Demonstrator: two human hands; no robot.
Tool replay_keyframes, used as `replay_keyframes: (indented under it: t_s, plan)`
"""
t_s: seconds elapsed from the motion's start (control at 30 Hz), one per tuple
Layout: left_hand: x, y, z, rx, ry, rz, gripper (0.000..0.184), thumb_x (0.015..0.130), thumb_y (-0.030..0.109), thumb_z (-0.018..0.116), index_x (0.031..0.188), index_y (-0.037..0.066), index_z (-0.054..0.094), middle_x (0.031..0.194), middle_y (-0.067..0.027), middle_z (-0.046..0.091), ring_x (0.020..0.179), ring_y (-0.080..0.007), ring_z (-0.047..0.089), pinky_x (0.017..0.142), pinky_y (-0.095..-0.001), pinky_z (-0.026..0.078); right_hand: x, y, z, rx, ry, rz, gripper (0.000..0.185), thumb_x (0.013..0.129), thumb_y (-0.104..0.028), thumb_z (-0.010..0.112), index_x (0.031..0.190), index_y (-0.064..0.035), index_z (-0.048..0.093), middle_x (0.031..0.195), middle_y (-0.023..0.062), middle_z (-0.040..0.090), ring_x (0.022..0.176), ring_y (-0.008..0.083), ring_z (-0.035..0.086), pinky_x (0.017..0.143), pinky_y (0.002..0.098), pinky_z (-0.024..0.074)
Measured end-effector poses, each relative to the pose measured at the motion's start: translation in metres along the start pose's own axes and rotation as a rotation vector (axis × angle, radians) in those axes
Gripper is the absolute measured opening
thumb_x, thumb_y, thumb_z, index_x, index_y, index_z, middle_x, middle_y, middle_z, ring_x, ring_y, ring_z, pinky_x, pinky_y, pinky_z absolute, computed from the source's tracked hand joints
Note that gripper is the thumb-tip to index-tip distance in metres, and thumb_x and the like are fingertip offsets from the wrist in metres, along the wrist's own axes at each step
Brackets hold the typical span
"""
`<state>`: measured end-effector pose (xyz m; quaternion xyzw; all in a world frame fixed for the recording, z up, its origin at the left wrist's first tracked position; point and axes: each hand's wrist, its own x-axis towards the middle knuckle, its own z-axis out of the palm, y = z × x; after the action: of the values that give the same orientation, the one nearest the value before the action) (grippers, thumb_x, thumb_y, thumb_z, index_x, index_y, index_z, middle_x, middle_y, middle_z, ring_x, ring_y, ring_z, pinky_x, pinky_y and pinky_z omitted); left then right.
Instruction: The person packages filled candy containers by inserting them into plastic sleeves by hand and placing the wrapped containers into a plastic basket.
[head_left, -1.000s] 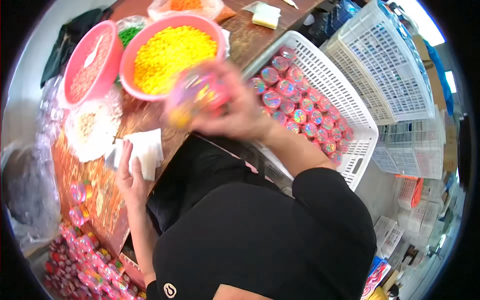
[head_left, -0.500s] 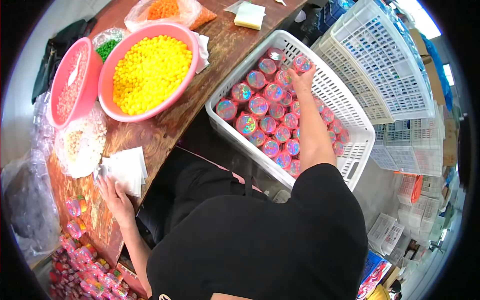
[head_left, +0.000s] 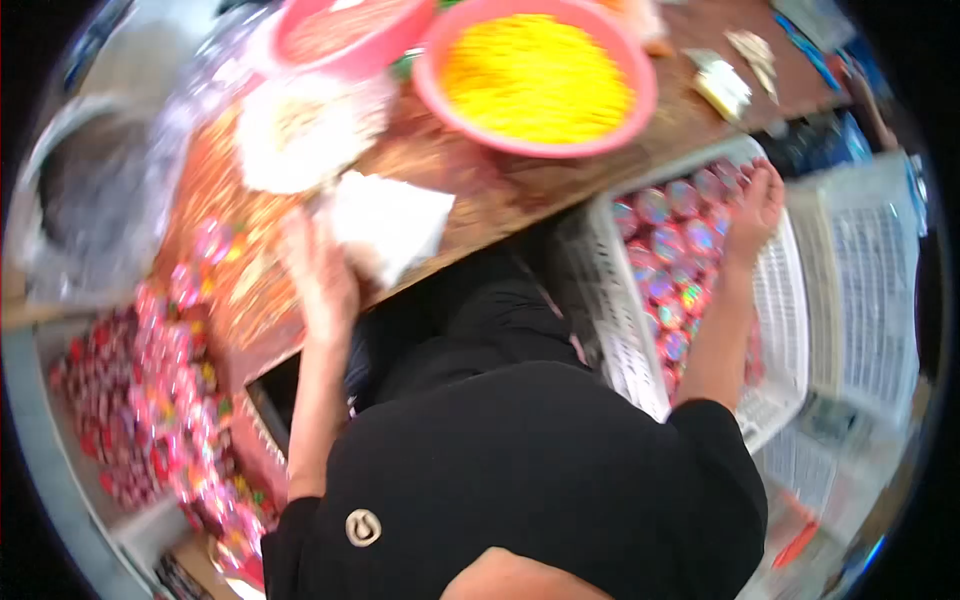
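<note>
My left hand (head_left: 320,268) lies on the wooden table (head_left: 510,205), fingers stretched out, beside a stack of white sheets (head_left: 390,225). Over the far end of a white basket (head_left: 790,330), my right hand (head_left: 757,205) has its fingers bent near the round jars; blur hides what, if anything, is between them. Shiny pink-rimmed jars (head_left: 665,242) fill much of the basket. Two small wrapped pieces (head_left: 212,240) sit on the table left of my left hand.
Along the table's back stand a pink bowl of yellow beads (head_left: 540,80), a pink bowl of pale pink bits (head_left: 340,30) and a white bag (head_left: 300,130). Many wrapped pieces (head_left: 180,400) lie in a bin at lower left. Crates (head_left: 865,280) stand at right.
The view has swung, shifting the table and basket rightward in it. My right hand went from the table side to the basket, and stays at its far end. My left hand remains by the sheets.
</note>
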<state>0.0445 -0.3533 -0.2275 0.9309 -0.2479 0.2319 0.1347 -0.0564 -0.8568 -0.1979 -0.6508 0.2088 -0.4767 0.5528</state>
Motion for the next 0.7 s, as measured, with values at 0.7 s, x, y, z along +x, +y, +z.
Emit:
replay_keyframes:
  t_s: [0.7]
  plan:
    - [-0.002,0.013,-0.005,-0.015,-0.271,-0.076,0.046,0.088,0.024,0.053,0.122,-0.006,0.048,0.134,-0.0259,0.038,0.135,-0.0374,0.022,0.108,-0.0564,0.014,-0.160,-0.051,0.288,-0.407,-1.189,-0.413,0.017,0.082,-0.011,0.055,0.094,-0.0047,0.064,0.083,0.0154,0.063,0.079,0.0320,0.061,0.074,0.0390,0.0482]
